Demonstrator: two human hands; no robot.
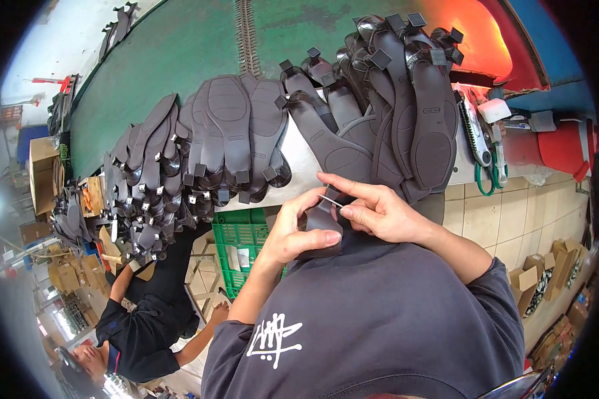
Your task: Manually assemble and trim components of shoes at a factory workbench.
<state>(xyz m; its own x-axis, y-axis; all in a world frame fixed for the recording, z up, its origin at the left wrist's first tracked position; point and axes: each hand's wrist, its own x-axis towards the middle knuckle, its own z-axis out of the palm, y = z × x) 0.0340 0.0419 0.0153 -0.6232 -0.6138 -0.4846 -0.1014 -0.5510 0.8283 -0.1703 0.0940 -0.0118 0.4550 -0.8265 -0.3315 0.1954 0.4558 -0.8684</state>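
Note:
My left hand (298, 229) is closed around a dark grey shoe sole (321, 223), held close to my chest with the thumb pressed on its near end. My right hand (386, 214) pinches a thin, pale, stick-like tool (331, 200) near the thumb tip. The tool lies across the held sole, and my right index finger stretches along the sole's far end. Just beyond my hands, several grey high-heel soles (432, 133) are stacked, their black heels and square heel tips pointing away from me. What the tool's tip touches is too small to make out.
More heeled soles (229, 120) cover the bench leftward, beside a green surface (173, 43) with a toothed metal strip (246, 36). A cutter knife (474, 133) and green-handled scissors (489, 176) lie right. A green crate (236, 243) stands below. A co-worker (146, 319) is at left.

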